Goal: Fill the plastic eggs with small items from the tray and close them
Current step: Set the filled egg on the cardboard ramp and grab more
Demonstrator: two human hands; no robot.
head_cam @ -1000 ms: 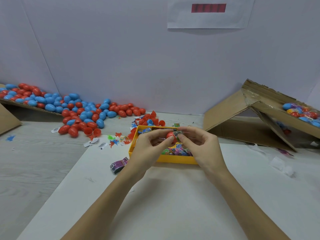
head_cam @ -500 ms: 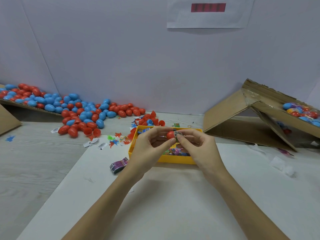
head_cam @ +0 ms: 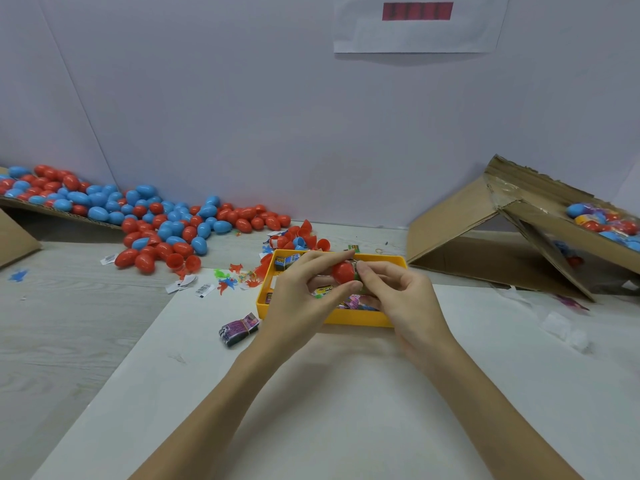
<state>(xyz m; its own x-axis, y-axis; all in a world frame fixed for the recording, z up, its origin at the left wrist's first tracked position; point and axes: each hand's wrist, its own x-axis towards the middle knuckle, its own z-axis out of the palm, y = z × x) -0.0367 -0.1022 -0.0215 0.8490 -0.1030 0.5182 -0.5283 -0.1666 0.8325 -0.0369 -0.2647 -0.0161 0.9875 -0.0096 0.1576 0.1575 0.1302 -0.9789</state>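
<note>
Red plastic egg half (head_cam: 343, 271), rounded and glossy, sits pinched between the left hand's (head_cam: 298, 299) thumb and fingers, held above the shallow yellow plastic tray (head_cam: 360, 318). The right hand (head_cam: 398, 299) meets it from the right, its thumb and fingers curled around a small dark item (head_cam: 360, 277) pressed against the egg's open side. Whether that item is a toy packet or includes the other shell half cannot be told; it is mostly hidden by the fingers.

The tray lies on a white sheet (head_cam: 346, 393) and holds small colourful packets (head_cam: 353, 301). Just left of the tray lies one loose purple wrapped packet (head_cam: 239, 329). Beyond it, scattered tiny plastic figures (head_cam: 228, 280) and paper labels (head_cam: 204, 289) litter the sheet's far left corner.

Far left, a large heap of closed red and blue plastic eggs (head_cam: 156, 223) spills off a cardboard ramp (head_cam: 45, 211). Open red egg halves (head_cam: 298, 239) lie just behind the tray. Far right, a tilted cardboard box (head_cam: 502, 237) carries mixed coloured eggs (head_cam: 606, 223).

Risk, as a judgement: the item looks bulky for the shell, so it may jam at the rim and keep the halves from snapping together. A hard squeeze could make the smooth shell slip from the pinch and drop into the tray, scattering packets.
</note>
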